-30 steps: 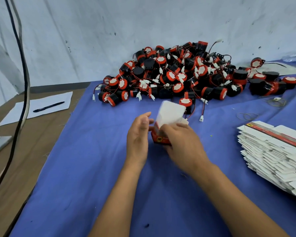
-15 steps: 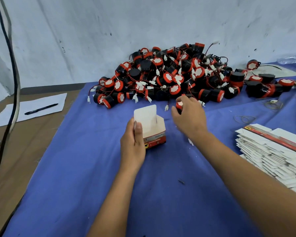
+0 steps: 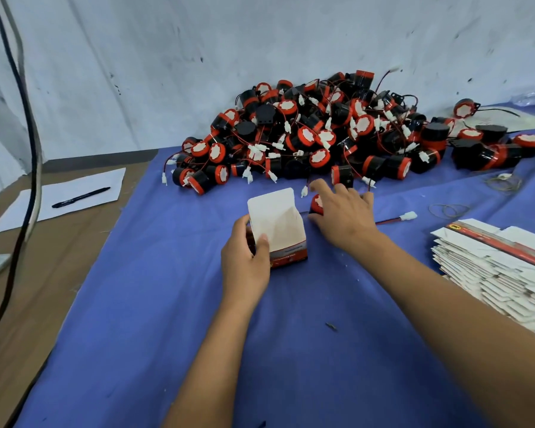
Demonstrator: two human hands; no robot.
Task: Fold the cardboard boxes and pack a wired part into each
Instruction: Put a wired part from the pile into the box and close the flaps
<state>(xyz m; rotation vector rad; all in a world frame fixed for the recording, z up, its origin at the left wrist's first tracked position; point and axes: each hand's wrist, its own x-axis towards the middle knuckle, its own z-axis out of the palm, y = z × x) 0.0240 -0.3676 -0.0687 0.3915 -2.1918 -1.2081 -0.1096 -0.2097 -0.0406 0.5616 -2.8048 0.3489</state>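
Since half a second ago the right hand [image 3: 342, 213] has drawn a wired part [image 3: 316, 204] out of the pile [image 3: 322, 134] toward the box [image 3: 280, 228]; its fingers seem curled over the part, though they mostly hide it. The left hand [image 3: 244, 262] grips the open, upright box on the blue-covered worktop [image 3: 155, 304]. The part's white connector [image 3: 409, 215] trails right. Flat box blanks [image 3: 494, 267] are stacked further right.

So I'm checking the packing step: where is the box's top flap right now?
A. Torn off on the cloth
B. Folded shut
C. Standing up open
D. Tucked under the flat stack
C: the box, held by the left hand, has its white flap standing upright, the top open.
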